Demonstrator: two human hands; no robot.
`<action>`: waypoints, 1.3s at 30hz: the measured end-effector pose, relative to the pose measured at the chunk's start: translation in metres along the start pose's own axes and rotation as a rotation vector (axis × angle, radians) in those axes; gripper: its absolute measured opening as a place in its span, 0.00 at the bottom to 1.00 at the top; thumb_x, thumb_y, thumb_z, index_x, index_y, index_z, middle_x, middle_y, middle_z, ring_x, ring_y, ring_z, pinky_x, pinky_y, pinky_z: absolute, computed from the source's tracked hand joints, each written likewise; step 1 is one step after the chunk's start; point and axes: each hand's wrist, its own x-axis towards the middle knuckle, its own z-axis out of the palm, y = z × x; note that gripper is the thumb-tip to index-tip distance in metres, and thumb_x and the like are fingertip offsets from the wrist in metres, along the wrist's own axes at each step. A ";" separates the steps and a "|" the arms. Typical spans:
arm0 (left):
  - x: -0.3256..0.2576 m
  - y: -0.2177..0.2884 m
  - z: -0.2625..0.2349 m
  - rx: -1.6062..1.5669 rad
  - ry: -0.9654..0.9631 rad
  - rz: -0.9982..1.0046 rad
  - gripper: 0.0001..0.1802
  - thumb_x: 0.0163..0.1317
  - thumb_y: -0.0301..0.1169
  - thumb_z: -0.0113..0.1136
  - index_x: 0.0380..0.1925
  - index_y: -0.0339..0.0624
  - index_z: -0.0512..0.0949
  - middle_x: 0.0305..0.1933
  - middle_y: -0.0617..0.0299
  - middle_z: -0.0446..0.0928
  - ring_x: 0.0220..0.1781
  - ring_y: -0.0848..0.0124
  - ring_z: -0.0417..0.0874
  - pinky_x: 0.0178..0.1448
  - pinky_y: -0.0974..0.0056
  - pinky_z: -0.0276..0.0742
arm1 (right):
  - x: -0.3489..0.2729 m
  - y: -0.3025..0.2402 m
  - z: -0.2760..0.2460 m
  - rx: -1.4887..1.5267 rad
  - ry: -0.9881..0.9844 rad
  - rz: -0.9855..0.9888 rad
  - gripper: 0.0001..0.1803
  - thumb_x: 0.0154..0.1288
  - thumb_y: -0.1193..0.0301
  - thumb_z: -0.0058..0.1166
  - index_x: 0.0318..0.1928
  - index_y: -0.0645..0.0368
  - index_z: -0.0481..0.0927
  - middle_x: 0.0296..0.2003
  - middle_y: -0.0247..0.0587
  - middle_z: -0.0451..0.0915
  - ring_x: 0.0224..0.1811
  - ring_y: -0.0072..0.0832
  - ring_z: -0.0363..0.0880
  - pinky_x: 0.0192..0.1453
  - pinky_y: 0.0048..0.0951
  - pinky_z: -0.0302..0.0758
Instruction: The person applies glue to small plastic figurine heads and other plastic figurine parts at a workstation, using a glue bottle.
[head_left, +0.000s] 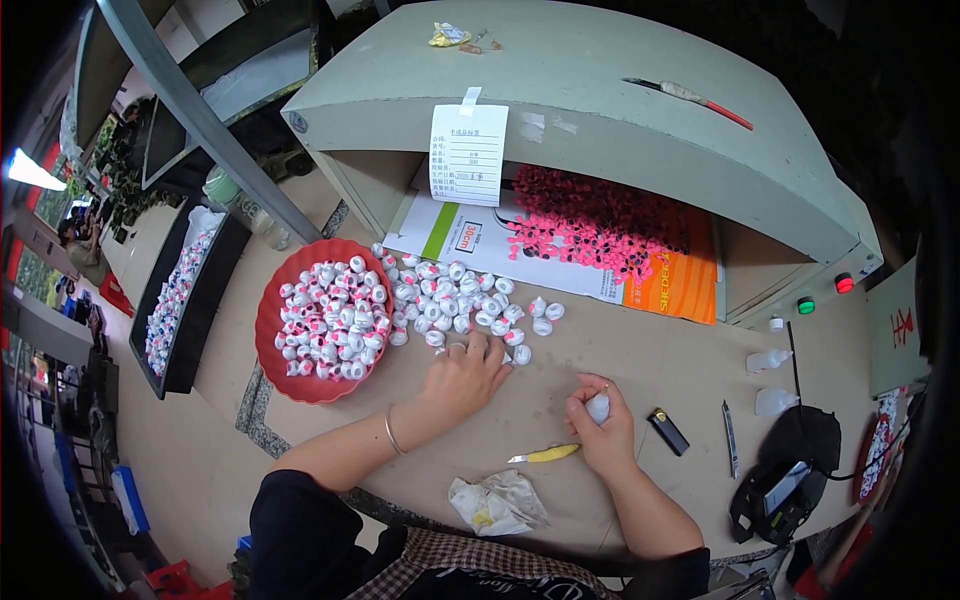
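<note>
Small rounded white pieces (437, 297) with bright pink patches and dark markings lie in a loose heap on the tan worktop (520, 410), just beside a red scalloped bowl (266, 345); a few sit apart at the heap's right edge. The two hands are well apart. The left hand (468, 378) rests palm down at the near edge of the heap, its fingers bent among the nearest pieces; its fingertips are partly covered, and whether it grasps a piece cannot be told. The right hand (603, 425) is closed around a small whitish bottle (598, 408), most of which the fingers and palm conceal. The markings on single pieces are too small to make out fully. The bowl is heaped with similar white-and-pink pieces. At far left, a long black tray (212, 300) with a pale liner holds many more small, mostly white pieces, not clearly resolved. Beneath the pale green shelf unit (600, 60), bright pink pieces (590, 240) with dark spots cover part of a printed sheet (570, 280), their rear rows lost in shadow. At right, a red dish (868, 485) of small pieces is blurred near the dark rim of the view.
</note>
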 end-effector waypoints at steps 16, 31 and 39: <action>-0.035 0.020 -0.008 -2.890 -0.461 -0.932 0.17 0.63 0.40 0.40 0.33 0.37 0.71 0.38 0.52 0.75 0.35 0.65 0.80 0.33 0.70 0.79 | -0.002 -0.002 0.001 0.021 -0.029 0.074 0.16 0.57 0.76 0.50 0.46 0.60 0.67 0.32 0.32 0.71 0.28 0.17 0.71 0.28 0.18 0.72; -0.050 0.012 -0.005 -2.583 -0.421 -0.750 0.11 0.58 0.30 0.50 0.42 0.44 0.68 0.41 0.57 0.74 0.38 0.71 0.77 0.33 0.74 0.72 | -0.070 -0.006 -0.071 -0.311 -0.132 -0.254 0.12 0.52 0.75 0.55 0.40 0.60 0.74 0.34 0.35 0.73 0.30 0.20 0.75 0.29 0.19 0.72; -0.045 0.026 -0.003 -2.651 -0.415 -0.751 0.10 0.60 0.32 0.46 0.40 0.42 0.69 0.40 0.58 0.74 0.39 0.71 0.77 0.37 0.72 0.74 | -0.110 0.022 -0.059 -0.844 -0.245 -0.416 0.15 0.46 0.76 0.58 0.38 0.54 0.76 0.36 0.36 0.72 0.28 0.25 0.75 0.29 0.21 0.74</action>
